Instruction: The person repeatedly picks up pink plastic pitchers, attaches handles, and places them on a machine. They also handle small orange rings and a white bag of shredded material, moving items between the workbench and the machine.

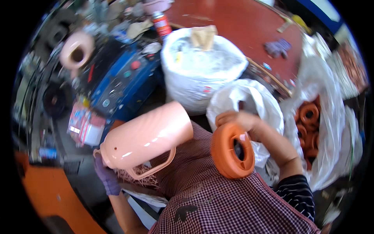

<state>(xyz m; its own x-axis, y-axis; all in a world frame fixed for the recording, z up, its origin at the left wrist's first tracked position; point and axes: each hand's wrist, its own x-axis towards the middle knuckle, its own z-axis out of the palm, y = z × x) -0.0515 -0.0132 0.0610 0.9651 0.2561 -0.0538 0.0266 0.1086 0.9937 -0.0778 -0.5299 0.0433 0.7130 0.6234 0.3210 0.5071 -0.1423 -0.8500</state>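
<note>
A pink vacuum-flask casing (150, 134) with a loop handle lies tilted across my lap, its wide end up to the right. My left hand (106, 173), in a purple glove, is closed around its narrow end. My bare right hand (238, 120) is closed at the upper edge of an orange ring-shaped plastic part (218, 156), held up in front of my checked apron. Some fingers of the right hand are hidden behind that part or blurred. Just beyond this hand stands an open white bag (269, 105) with a dark piece inside.
A large white sack (191, 87) stands ahead, beside a blue metal box (132, 91). On the right, a clear plastic bag (331, 101) holds several similar orange parts (309, 113). A purple glove (277, 48) lies on the red tabletop (233, 23). Another pink casing (86, 41) is at far left.
</note>
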